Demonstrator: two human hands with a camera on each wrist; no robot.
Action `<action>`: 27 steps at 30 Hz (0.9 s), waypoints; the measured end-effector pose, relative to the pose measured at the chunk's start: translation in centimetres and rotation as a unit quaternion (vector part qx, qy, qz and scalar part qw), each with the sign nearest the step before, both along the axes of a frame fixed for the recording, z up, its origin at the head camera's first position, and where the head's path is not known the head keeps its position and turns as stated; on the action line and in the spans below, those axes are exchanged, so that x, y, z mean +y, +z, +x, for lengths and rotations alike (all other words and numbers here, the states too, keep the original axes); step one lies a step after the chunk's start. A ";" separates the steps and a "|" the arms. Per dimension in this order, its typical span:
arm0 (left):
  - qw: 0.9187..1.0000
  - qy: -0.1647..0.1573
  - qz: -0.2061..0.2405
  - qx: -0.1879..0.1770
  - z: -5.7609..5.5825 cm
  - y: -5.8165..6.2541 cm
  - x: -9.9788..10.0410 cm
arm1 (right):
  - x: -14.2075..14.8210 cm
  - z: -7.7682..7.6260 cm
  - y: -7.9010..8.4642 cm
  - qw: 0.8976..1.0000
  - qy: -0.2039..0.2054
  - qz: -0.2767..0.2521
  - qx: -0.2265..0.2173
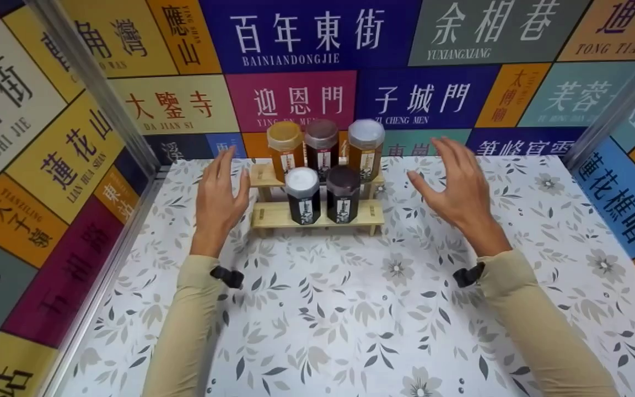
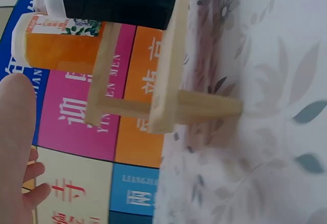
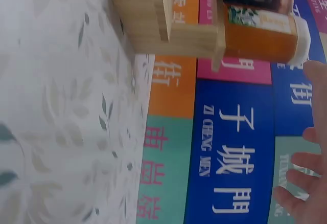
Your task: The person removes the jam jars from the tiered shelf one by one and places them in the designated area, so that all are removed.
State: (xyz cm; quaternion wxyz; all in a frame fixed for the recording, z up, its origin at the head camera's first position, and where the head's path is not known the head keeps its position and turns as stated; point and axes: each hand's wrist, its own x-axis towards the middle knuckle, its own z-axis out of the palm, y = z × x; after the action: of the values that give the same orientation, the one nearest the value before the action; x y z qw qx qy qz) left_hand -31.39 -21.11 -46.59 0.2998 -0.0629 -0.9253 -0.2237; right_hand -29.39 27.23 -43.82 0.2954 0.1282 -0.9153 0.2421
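A two-step wooden rack [image 1: 317,216] stands near the back of the table. On its upper step are an amber jar with a yellow lid [image 1: 285,149], a dark jar with a brown lid [image 1: 322,148] and an amber jar with a whitish lid [image 1: 366,149]. The lower step bears a dark jar with a white lid [image 1: 303,197] and another with a dark lid [image 1: 343,196]. My left hand [image 1: 219,190] is held left of the rack, fingers extended and thumb apart. To the rack's right, my right hand [image 1: 458,187] is spread, holding nothing.
A white tablecloth [image 1: 317,309] with grey leaves and flowers covers the table. Behind it rises a wall of coloured panels [image 1: 295,99] with Chinese lettering, and similar panels [image 1: 64,248] line the left side. Metal posts [image 1: 102,94] stand at the corners.
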 end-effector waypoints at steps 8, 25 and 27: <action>0.983 -0.039 0.176 -0.039 0.1 -3.4 0.4 | -3.7 1.3 -1.7 0.997 0.051 -0.045 -0.035; 0.948 -0.004 0.294 -0.120 -1.0 -7.6 2.5 | -10.7 2.1 -5.6 0.959 0.178 -0.186 -0.118; 0.947 -0.005 0.295 -0.123 -1.1 -7.8 2.5 | -11.3 2.1 -5.9 0.954 0.181 -0.204 -0.126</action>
State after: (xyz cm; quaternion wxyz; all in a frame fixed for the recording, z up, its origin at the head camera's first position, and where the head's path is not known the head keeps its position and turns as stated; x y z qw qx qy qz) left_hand -32.49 -18.60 -54.42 0.1872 0.0520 -0.8472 -0.4945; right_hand -27.31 15.94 -49.71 0.1485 0.1971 -0.8374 0.4877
